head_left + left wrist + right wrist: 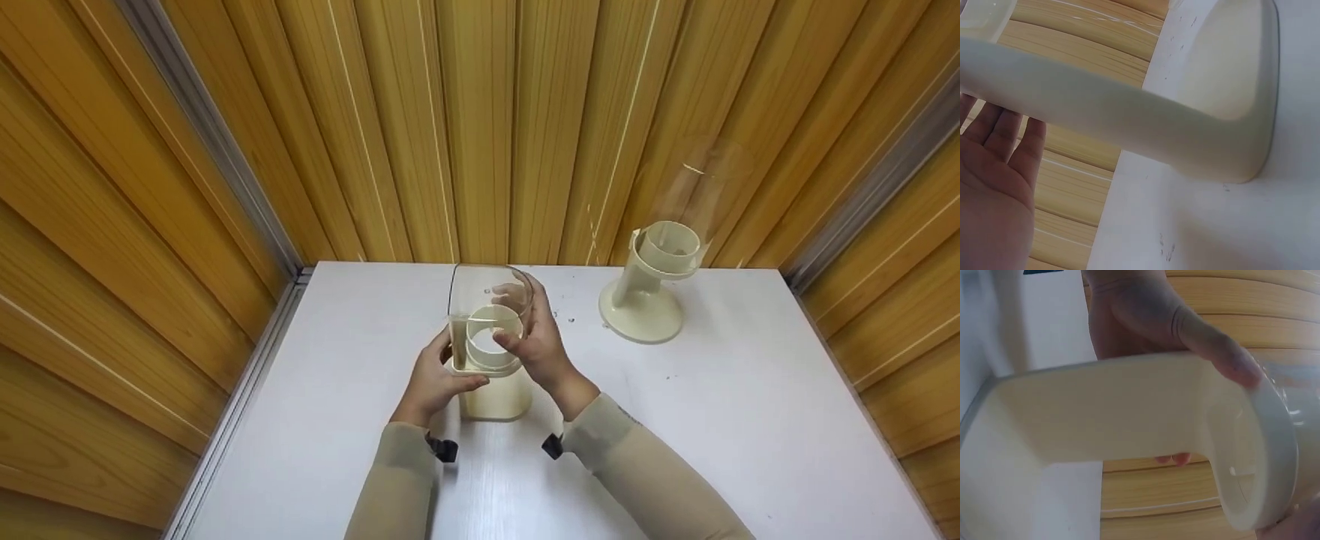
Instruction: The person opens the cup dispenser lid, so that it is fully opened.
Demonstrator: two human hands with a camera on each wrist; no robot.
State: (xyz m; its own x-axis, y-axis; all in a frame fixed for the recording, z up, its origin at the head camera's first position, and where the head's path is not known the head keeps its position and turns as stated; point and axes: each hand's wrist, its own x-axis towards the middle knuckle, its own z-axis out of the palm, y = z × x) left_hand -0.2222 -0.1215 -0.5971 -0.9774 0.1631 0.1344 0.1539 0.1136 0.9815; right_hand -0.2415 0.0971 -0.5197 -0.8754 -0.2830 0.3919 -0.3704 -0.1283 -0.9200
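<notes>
A cream plastic stand (pixel 496 401) with a flat foot, a column and a ring at its top is upright over the white table, in front of the person. Its open ring (pixel 1275 455) carries a clear, wide-mouthed container (pixel 480 285) that rises above it. My left hand (pixel 431 382) grips the upper column, fingers (pixel 1002 132) behind it and the thumb (pixel 1233 363) on the ring's edge. Around the container's right side curls my right hand (pixel 541 345), its thumb in front near the ring. In the right wrist view only a little of the right hand shows, at the lower right.
A second cream stand (pixel 641 311) with a round foot stands at the table's back right, bearing a tall clear tube (pixel 694 187). Small crumb-like specks dot the white table (pixel 720 420). Yellow wood-look panels (pixel 480 135) enclose the back and sides.
</notes>
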